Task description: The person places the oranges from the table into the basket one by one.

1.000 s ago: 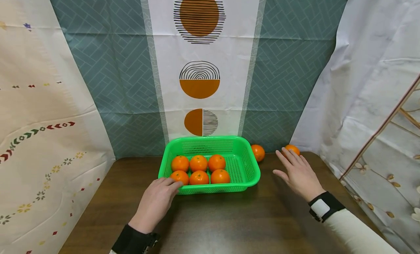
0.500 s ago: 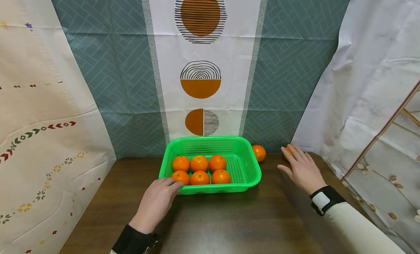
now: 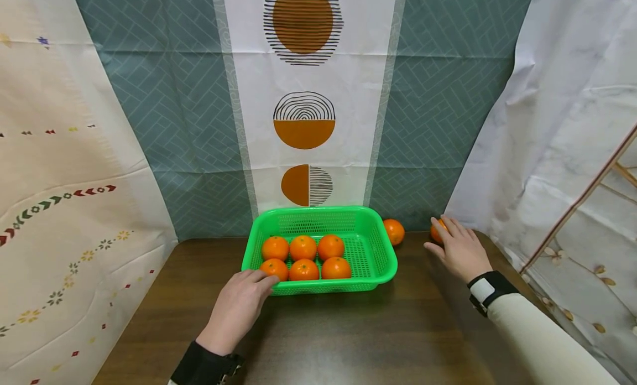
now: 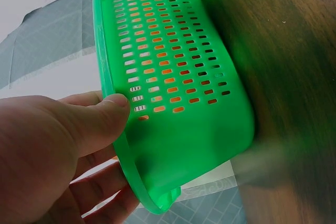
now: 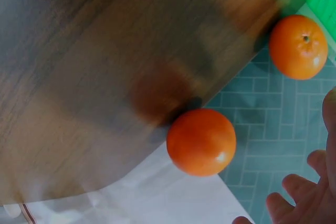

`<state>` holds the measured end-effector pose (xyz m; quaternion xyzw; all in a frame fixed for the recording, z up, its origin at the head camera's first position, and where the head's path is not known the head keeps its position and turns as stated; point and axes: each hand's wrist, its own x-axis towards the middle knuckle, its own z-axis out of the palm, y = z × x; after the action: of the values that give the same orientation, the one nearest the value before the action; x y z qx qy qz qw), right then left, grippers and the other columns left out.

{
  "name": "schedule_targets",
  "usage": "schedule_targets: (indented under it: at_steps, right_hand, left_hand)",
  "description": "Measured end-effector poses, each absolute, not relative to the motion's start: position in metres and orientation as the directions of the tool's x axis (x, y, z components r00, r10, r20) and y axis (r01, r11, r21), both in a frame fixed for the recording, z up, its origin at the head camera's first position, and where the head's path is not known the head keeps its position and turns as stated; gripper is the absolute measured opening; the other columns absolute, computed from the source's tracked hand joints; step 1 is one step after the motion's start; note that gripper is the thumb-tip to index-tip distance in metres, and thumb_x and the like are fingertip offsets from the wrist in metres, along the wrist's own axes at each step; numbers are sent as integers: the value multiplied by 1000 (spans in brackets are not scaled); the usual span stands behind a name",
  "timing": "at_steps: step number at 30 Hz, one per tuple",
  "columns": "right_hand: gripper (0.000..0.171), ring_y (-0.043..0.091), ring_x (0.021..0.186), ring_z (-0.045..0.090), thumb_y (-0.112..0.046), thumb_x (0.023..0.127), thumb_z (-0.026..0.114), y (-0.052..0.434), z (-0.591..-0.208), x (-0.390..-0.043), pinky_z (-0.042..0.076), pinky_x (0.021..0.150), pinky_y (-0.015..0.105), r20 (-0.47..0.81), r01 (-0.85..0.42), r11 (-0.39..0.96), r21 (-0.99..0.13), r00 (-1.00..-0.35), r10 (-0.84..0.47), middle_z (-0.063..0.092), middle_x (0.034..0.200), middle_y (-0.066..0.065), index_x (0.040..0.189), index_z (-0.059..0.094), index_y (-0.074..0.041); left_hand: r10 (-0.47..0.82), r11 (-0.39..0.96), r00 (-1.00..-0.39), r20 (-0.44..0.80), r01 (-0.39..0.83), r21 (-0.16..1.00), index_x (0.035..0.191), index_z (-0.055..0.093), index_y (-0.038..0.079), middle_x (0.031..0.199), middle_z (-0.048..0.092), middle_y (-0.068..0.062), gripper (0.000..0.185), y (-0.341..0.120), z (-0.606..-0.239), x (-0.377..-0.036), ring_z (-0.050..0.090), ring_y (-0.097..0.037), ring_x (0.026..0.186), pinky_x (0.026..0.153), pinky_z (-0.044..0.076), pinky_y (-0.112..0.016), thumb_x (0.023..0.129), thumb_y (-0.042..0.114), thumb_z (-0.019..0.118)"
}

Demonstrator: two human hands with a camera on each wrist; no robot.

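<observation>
A green perforated plastic basket (image 3: 323, 286) stands at the back of the table, with several oranges (image 3: 303, 246) in two rows toward its left. My left hand (image 3: 239, 302) grips its front left rim; in the left wrist view the thumb (image 4: 107, 114) lies on the outer side and fingers reach behind the rim. Over at the back right, my right hand (image 3: 463, 252) hovers with spread fingers by a loose orange (image 3: 436, 234), partly covering it. In the right wrist view a gap separates this orange (image 5: 202, 142) from the fingers. Another orange (image 3: 394, 232) sits right of the basket.
The dark wooden table (image 3: 318, 341) ends just behind the basket and loose oranges. A patterned cloth (image 3: 199, 152) hangs at the back. Further cloths hang on the left (image 3: 74, 152) and right (image 3: 557, 152).
My right hand has shifted a little right and farther back, over the loose orange. My left hand keeps its grip on the basket rim.
</observation>
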<state>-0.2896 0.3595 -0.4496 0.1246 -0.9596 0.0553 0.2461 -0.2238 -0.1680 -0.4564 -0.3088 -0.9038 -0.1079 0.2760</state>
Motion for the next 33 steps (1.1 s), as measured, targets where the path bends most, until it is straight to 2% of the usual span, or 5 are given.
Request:
schedule_targets:
  at_steps: [11,19,33]
  right_hand:
    - [73,52,136,34,-48,98,62,372,-457,-297,26,108,71,446,-230,971,-60,-877,-180,38,150,32,152,41,-2]
    - [71,51,135,36,-45,97,64,374,-460,-316,27,108,71,459,-204,977,-60,-875,-155,40,148,32,149,44,0]
    - [77,54,137,32,-53,99,57,380,-466,-336,23,110,71,367,-129,989,-68,-925,-96,34,151,35,152,39,0]
  left_hand:
    - [505,777,-649,569,629,28,109,76,17,98,68,6,32,-166,-461,-223,63,-18,92,90,53,-41,80,9,87]
    - [488,788,-656,576,615,32,108,76,17,97,69,6,32,-167,-459,-224,63,-18,92,90,53,-42,79,10,87]
    - [490,787,-667,562,615,43,109,76,16,98,69,5,31,-168,-459,-224,63,-19,92,90,53,-42,80,10,87]
